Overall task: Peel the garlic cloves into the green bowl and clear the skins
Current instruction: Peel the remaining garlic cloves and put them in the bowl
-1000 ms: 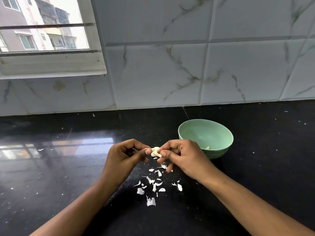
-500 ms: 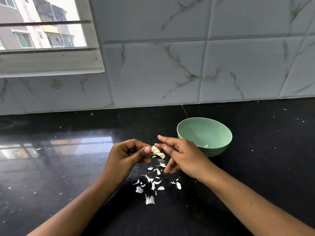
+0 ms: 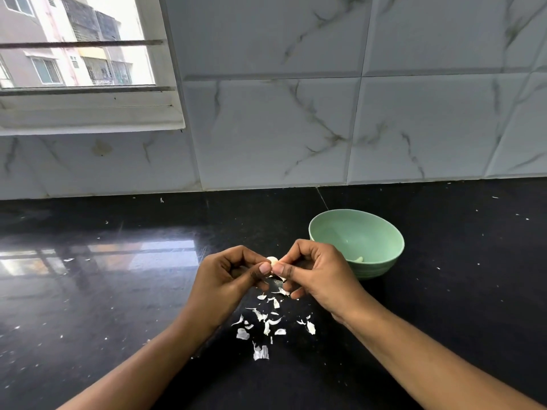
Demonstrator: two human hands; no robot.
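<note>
A small pale garlic clove (image 3: 272, 259) is pinched between both hands above the black counter. My left hand (image 3: 229, 279) holds it with thumb and curled fingers from the left. My right hand (image 3: 318, 275) pinches it from the right with thumb and forefinger. Several white skin flakes (image 3: 266, 322) lie scattered on the counter just below the hands. The green bowl (image 3: 381, 263) stands to the right, behind my right hand, with a peeled clove (image 3: 358, 259) inside near its front wall.
The black glossy counter (image 3: 118, 291) stretches left and right, dotted with tiny skin specks. A marble-tiled wall (image 3: 296, 128) rises behind it. A window (image 3: 77, 63) with a white frame sits at the upper left.
My right hand had opened its fingers half a second ago while pulling skin away; now its fingers are curled again and pinch the clove beside the left thumb.
</note>
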